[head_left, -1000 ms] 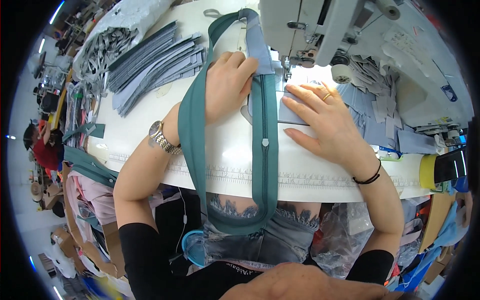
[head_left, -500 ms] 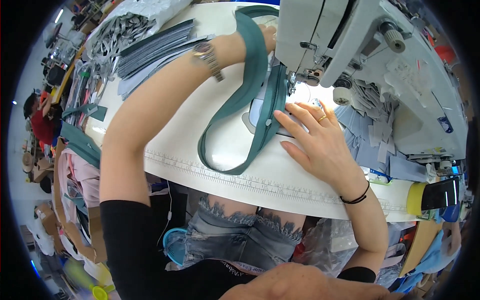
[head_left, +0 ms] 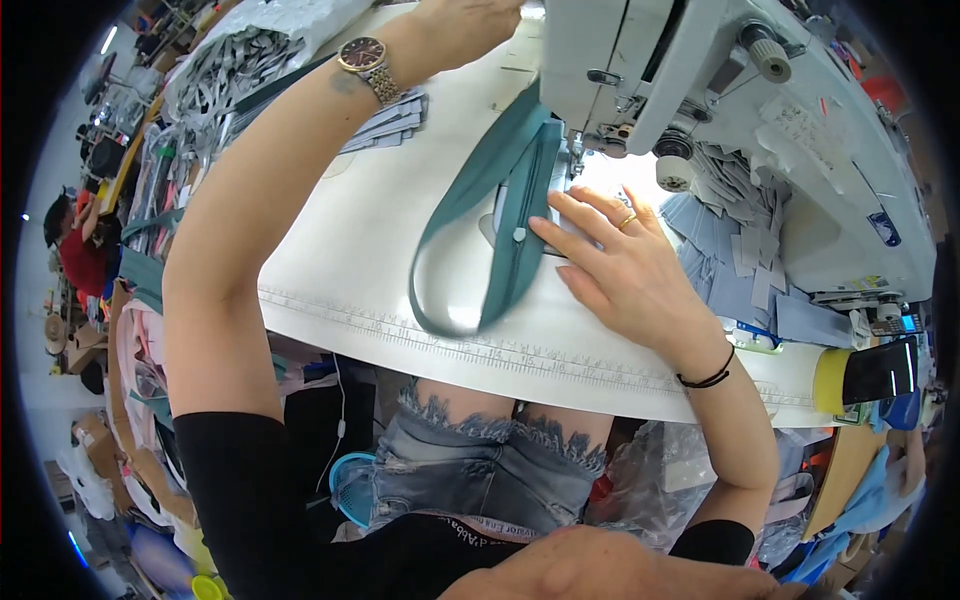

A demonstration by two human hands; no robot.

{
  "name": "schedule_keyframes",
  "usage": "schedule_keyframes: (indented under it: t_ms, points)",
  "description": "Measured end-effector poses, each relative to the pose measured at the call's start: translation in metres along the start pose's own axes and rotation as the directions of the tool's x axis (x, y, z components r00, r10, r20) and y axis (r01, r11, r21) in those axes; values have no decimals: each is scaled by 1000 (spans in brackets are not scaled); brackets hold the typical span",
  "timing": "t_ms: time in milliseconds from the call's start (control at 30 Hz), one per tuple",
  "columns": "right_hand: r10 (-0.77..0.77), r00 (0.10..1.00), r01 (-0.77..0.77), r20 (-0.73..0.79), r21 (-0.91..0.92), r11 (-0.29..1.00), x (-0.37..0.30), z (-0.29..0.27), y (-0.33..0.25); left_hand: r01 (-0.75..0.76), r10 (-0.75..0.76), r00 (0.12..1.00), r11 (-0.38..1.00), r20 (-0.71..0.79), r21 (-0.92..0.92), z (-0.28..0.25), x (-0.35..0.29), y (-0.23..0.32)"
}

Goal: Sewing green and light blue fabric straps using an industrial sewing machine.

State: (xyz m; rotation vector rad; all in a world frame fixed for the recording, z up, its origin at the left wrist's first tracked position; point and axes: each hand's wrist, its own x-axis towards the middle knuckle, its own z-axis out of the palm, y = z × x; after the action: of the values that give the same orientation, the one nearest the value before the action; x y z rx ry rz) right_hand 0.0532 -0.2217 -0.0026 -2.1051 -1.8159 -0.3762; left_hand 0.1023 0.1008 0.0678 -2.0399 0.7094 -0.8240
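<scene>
A teal zipper strip (head_left: 500, 262) lies in a loop on the sewing table, one length running under the needle area of the white sewing machine (head_left: 590, 70). A small pale zipper pull (head_left: 519, 235) shows on it. My right hand (head_left: 625, 250) rests flat beside the strip, fingers spread, the fingertips at its edge just in front of the presser foot (head_left: 575, 150). My left hand (head_left: 470, 28) reaches to the far side, left of the machine head, at the top of the view. Its fingertips are partly cut off, so any hold is hidden.
Grey fabric pieces (head_left: 385, 125) lie beyond my left forearm, near a bag of grey strips (head_left: 240, 70). More grey pieces (head_left: 715, 255) are piled under the machine arm. A ruler scale (head_left: 560, 362) runs along the table's front edge. A yellow-and-black object (head_left: 835, 380) stands at the right.
My left hand has moved farther away and left, out from behind the zipper strip. The strip's loop has shifted and its far part now lies lower. My right hand stays by the strip.
</scene>
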Motion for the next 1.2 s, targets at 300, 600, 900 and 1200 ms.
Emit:
schedule_keyframes:
  t_ms: [300, 600, 900, 1200]
  points:
    - [-8, 988, 5, -153, -18, 1000, -10, 8, 8, 331, -87, 932, 600, 351, -728, -86, -17, 108]
    - [134, 958, -186, -252, -198, 962, -57, -56, -3, 623, -567, 728, 315, 384, -716, 44, -41, 33]
    - [443, 857, -514, -262, -482, 709, -188, -111, 30, 133, -302, 953, 498, -27, -857, -104, -13, 112]
    - [385, 802, -537, -457, -269, 799, -203, -96, 48, -182, -293, 919, 276, -263, -944, -149, 102, 181]
